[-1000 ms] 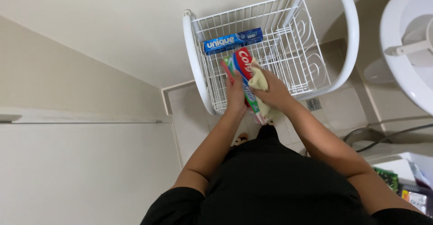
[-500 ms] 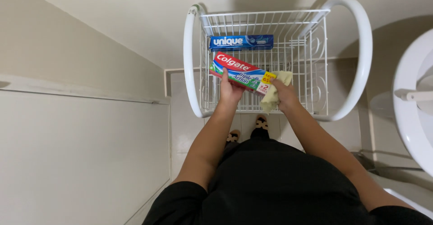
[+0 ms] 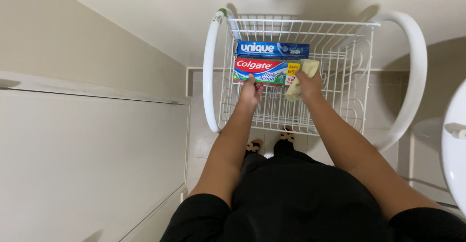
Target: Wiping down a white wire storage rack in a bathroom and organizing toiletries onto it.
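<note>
Since the earlier frame the red toothpaste box [image 3: 266,71] has been turned from a slant to lie level and brought back against the blue toothpaste box [image 3: 272,48], so that the two long cartons are now set side by side, touching along their lengths, on the top shelf of the white wire rack [image 3: 340,101]. The red box is gripped at its left end by the left hand [image 3: 251,90], thumb on top, and steadied at its right end by the right hand [image 3: 307,82], in which a pale yellow cloth [image 3: 302,78] is also clenched; the cloth hangs down from the fingers. The box seems to be held at both ends so that it can be squared up with its neighbour. The rack is framed by two white hoop-shaped side rails [image 3: 211,72] and stands on a light tiled floor [image 3: 201,140]. A white door panel [image 3: 87,159] lies at the left, and the rim of a white toilet [image 3: 456,145] shows at the right edge.
</note>
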